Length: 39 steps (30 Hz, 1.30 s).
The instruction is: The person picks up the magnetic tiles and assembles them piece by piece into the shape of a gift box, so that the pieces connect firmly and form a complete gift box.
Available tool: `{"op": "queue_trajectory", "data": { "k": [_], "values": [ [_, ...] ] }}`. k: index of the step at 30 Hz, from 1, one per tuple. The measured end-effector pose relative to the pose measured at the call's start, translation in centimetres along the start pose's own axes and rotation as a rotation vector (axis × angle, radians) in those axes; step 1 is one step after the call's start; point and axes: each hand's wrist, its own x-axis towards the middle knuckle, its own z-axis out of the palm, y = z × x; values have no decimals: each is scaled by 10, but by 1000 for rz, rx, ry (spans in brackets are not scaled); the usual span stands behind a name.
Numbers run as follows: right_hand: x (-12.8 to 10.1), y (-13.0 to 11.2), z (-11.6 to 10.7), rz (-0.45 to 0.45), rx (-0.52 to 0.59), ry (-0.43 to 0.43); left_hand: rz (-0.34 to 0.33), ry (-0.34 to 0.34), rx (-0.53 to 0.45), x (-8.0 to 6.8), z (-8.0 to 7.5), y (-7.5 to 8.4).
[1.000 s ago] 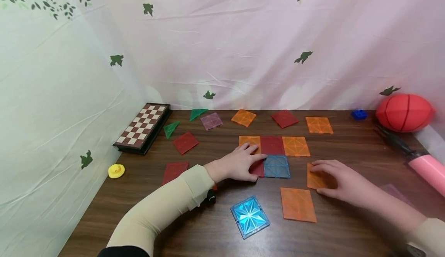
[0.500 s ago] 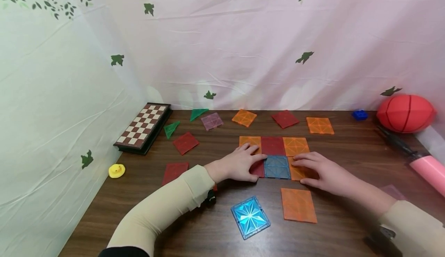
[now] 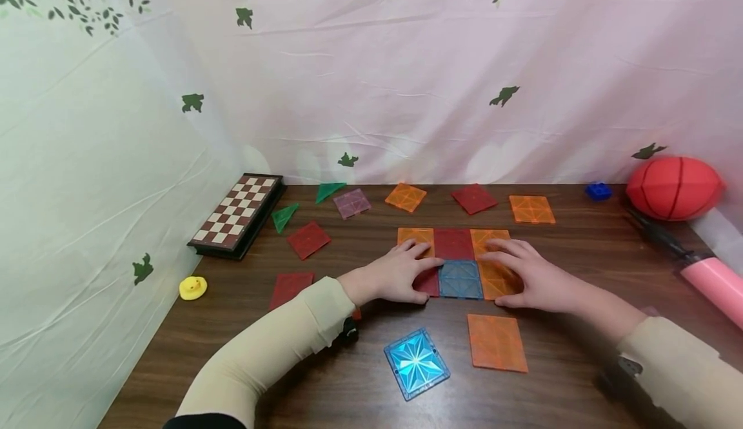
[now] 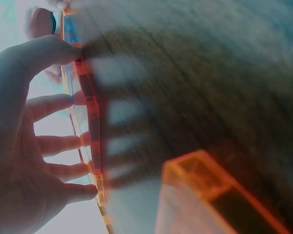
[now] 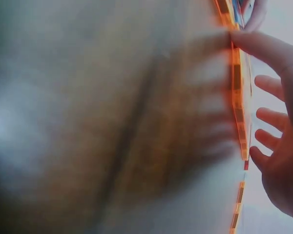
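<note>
Wooden table [image 3: 569, 390], tiles [image 3: 496, 342], chessboard [image 3: 238, 213]

A dark wood-grain table [image 3: 569, 384] stands against pale pink and white fabric backdrops [image 3: 406, 80], creased, printed with green birds and leafy branches. Soft, even light falls across it.

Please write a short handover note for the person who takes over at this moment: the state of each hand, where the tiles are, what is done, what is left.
Left hand: flat on the red tile and orange tile at the block's left.
Right hand: fingers flat on the orange tile, which lies against the blue tile.
Done: a flat two-by-three tile block.
Left: loose tiles around it, nearest the orange square and light blue square.
</note>
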Motion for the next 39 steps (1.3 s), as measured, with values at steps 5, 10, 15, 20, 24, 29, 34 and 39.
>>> {"op": "queue_trajectory", "data": {
  "k": [5,10,15,20,24,29,34,39],
  "values": [
    [6,2,-3,64,58,-100,3,-1,-4,0,0,0],
    [9,-1,-3,84,65,-120,7,7,-1,-2,1,-2],
    [12,-4,-2,77,52,-113,9,17,-3,-6,1,-4],
    [12,-2,1,80,40,-114,30,24,-61,-9,1,-9],
    [11,-1,2,81,43,-114,47,68,-148,-22,-7,-20],
    [13,0,2,77,42,-109,7,163,-203,-58,-16,-38],
    [14,0,2,73,39,-104,-91,203,-211,-99,-11,-48],
    [13,3,3,76,37,-108,-223,168,-131,-130,1,-48]
  ]
}}
